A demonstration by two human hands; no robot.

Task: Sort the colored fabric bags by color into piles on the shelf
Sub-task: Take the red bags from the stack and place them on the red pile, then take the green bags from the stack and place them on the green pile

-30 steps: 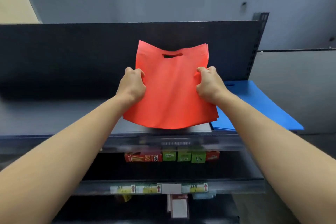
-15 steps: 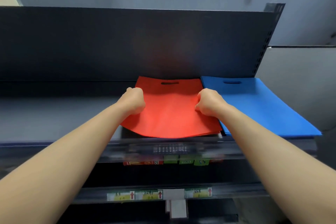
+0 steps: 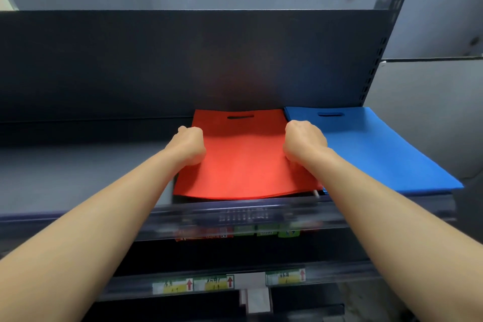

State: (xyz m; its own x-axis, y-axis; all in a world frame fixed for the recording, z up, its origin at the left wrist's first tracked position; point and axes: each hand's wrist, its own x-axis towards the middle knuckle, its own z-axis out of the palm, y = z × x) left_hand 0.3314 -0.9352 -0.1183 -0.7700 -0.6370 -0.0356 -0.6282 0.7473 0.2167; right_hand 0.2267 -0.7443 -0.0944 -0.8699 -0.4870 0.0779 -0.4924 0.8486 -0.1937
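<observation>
Got the left bag (image 3: 243, 165) flat on the shelf (image 3: 78, 178), with the right bag (image 3: 366, 151) just beside it. Pushed right back against the back panel (image 3: 156, 65), with price tags (image 3: 211, 282) lower down in front.

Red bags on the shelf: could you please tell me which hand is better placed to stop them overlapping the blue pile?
Likely the right hand: it grips the red bags at their right edge, beside the blue pile; the left hand grips the far edge.
</observation>
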